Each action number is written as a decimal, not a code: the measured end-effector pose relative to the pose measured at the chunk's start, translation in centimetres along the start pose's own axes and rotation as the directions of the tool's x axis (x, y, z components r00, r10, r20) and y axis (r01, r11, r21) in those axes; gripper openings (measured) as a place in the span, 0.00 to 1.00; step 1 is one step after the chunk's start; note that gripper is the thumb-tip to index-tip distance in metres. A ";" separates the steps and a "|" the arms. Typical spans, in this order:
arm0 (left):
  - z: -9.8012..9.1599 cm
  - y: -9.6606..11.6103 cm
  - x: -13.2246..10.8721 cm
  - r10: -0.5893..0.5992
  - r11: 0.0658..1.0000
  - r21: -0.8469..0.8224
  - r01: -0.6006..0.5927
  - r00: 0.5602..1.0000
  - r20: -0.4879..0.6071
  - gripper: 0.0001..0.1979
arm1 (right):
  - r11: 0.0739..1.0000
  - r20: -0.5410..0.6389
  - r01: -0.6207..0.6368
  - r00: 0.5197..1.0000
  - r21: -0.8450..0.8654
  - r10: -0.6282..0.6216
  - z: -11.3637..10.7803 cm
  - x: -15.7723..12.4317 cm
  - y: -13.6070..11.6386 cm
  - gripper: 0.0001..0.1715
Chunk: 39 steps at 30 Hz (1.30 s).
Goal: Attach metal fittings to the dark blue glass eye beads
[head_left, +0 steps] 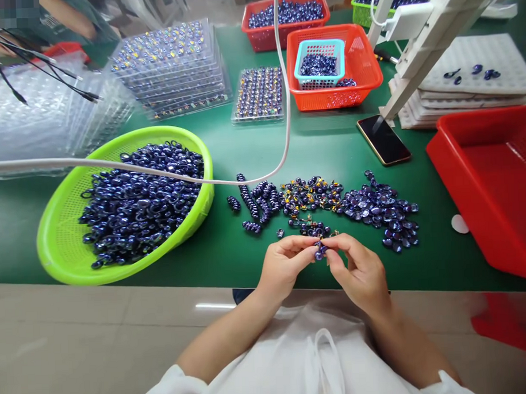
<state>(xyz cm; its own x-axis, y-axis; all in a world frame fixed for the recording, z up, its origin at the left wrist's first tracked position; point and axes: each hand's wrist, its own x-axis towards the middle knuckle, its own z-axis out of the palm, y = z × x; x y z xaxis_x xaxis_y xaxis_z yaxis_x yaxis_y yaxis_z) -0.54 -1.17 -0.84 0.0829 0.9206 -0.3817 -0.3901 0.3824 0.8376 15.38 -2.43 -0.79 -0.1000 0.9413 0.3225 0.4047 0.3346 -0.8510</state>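
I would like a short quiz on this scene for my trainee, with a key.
1. True or false: the phone lies on the green table.
2. What sits inside the orange basket? A) the phone B) a turquoise basket C) a stack of trays
3. What do the left hand and right hand hold together?

Key: 1 true; 2 B; 3 a small shiny dark purple piece.

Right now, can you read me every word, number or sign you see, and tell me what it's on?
There are none I can read.
The shirt across the table: any marks are too blurred to read.
The phone: its screen is dark, with no words showing.
The shiny piece in the hands: too small to tell.
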 end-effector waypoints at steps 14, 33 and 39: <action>0.0 0.2 -0.7 0.334 0.899 0.306 -0.313 0.942 -0.019 0.06 | 0.980 0.048 -0.117 0.993 0.159 0.111 0.2 -0.4 1.0 0.08; -0.6 0.7 -1.2 0.569 0.581 0.482 -0.656 0.751 0.335 0.08 | 0.850 0.241 -0.321 0.941 0.418 0.238 0.2 -0.3 0.7 0.11; -0.8 0.6 -1.1 0.642 0.504 0.450 -0.737 0.668 0.376 0.10 | 0.688 0.302 -0.431 0.902 0.585 0.309 0.5 -0.3 0.3 0.09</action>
<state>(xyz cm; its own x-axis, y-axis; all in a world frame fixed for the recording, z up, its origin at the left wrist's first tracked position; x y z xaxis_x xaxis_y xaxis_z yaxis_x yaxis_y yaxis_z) -1.63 -2.06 -0.28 0.1497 0.8907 0.4293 0.1546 -0.4499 0.8796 15.06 -2.58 -1.31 -0.2398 0.9660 -0.0968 -0.2099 -0.1489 -0.9663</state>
